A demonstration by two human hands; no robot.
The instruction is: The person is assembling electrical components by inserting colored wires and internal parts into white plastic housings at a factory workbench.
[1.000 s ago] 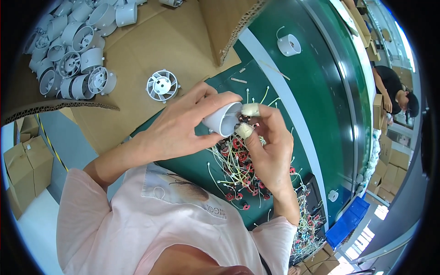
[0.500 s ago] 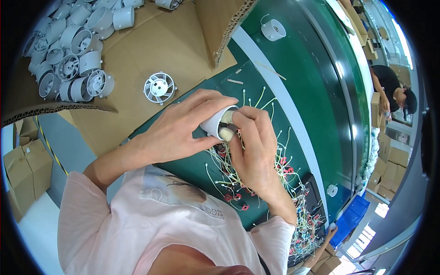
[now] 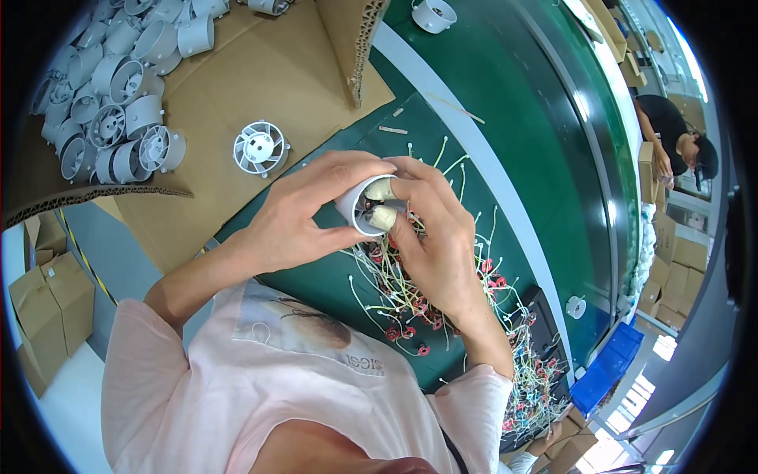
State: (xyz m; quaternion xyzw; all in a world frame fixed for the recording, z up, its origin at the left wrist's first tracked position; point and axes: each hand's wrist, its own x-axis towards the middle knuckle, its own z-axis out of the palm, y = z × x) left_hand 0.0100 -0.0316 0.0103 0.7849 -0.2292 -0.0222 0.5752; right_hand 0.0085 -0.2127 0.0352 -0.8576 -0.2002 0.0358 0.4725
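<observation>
My left hand (image 3: 296,209) curls round a white round fan housing (image 3: 345,207), its thumb and fingers on the outer wall. The open end of the housing faces my right hand (image 3: 438,241). Pale finger covers wrap the thumb and a fingertip of that hand, and both reach inside the rim, bent in a pinch. Something small and dark shows between them; its kind is too hidden to tell. Just below lie several red ring-shaped parts with thin pale wires (image 3: 403,288). A white fan housing with spokes (image 3: 261,148) lies on the cardboard beyond my left hand.
An open cardboard box (image 3: 178,192) holds many white housings at far left. Right of the green worktop (image 3: 371,162) runs a green conveyor belt (image 3: 513,118), bearing a white housing (image 3: 434,14). A blue bin (image 3: 606,367), a black tray of wired parts (image 3: 541,312) and another person (image 3: 667,142) are rightward.
The housing has turned in my hands, and my right thumb and finger sit differently inside its rim. White housings on the belt have moved farther away. The whole view has shifted slightly.
</observation>
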